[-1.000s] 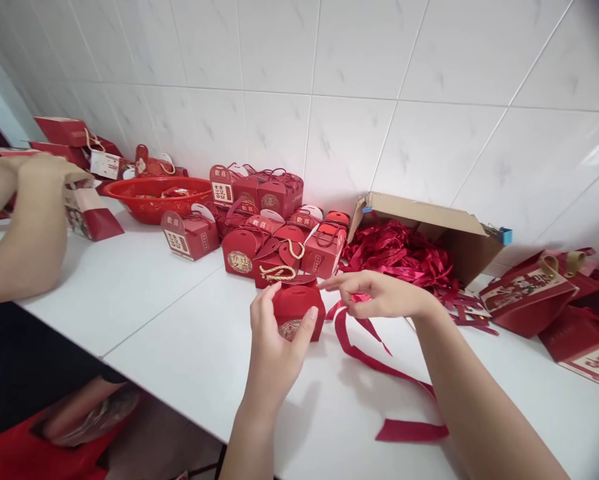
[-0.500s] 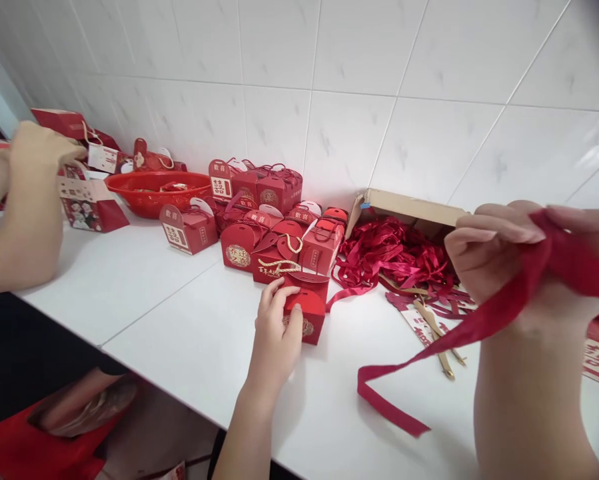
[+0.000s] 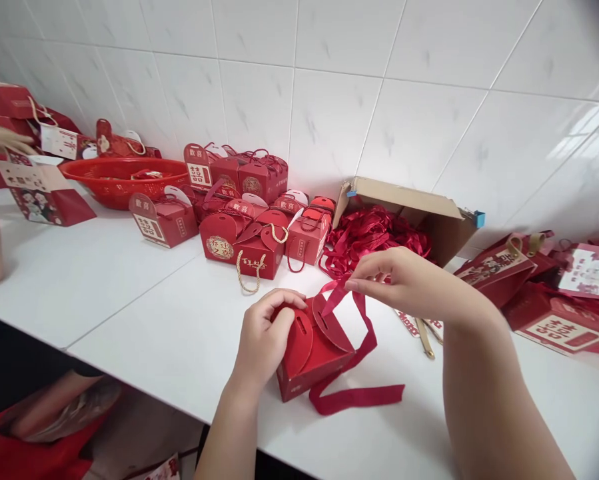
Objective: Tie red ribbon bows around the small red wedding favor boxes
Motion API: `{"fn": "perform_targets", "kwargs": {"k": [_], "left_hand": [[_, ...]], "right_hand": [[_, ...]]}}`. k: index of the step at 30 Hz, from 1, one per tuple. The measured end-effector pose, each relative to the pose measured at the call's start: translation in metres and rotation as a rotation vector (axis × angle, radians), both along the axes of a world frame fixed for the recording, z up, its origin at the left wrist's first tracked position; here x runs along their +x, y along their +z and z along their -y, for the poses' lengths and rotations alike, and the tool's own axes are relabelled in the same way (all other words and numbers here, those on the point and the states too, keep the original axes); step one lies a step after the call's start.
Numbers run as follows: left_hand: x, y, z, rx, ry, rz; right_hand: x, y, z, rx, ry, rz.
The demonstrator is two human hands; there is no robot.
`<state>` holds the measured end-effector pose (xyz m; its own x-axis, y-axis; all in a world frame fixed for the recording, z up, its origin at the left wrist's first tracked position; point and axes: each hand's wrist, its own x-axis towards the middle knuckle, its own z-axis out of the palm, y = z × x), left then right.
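My left hand (image 3: 265, 333) grips the left side of a red gift box (image 3: 322, 370), its thumb and fingers curled over a rounded top flap with a slot. In my right hand (image 3: 386, 279), the fingertips pinch a dark red satin ribbon (image 3: 362, 398) close to the slot in the box's right flap. The ribbon loops down beside the box, and its free end lies on the white table. I cannot tell whether the ribbon passes through the slot. Behind my right hand is a cardboard box (image 3: 406, 190) heaped with red ribbons (image 3: 376, 233).
Several finished-looking red gift boxes (image 3: 219, 243) stand along the tiled wall, left of the ribbons. A red plastic basin (image 3: 124, 183) is farther left, near a co-worker's hand (image 3: 2, 141). More red boxes (image 3: 562, 327) lie at right; tan straps (image 3: 425, 339) rest near my right forearm.
My right hand has come left and down, bringing the ribbon to the gift box. The box is turned and lies nearer me, still in my left hand. The view has shifted right.
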<state>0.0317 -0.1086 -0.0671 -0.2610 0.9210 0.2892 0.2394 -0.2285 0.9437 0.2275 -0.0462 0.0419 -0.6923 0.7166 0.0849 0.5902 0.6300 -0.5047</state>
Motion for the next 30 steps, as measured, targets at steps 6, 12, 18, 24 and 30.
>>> {"fn": "perform_targets", "kwargs": {"k": [6,12,18,24,30], "left_hand": [[0.001,0.001,0.003,0.047,-0.057,-0.149],[0.001,0.004,0.007,0.023,-0.090,-0.275],[0.001,0.006,0.012,0.036,-0.102,-0.367],[0.000,0.007,0.012,-0.008,-0.155,-0.295],[0.002,0.007,0.012,-0.003,-0.150,-0.346]], "right_hand": [[0.004,0.002,0.003,-0.032,0.047,-0.013],[0.003,0.003,0.004,-0.072,0.075,0.001],[0.002,0.002,0.004,-0.095,0.105,0.013],[0.000,0.000,0.003,-0.141,0.135,0.068],[-0.002,0.002,0.006,-0.178,0.140,0.087]]}}
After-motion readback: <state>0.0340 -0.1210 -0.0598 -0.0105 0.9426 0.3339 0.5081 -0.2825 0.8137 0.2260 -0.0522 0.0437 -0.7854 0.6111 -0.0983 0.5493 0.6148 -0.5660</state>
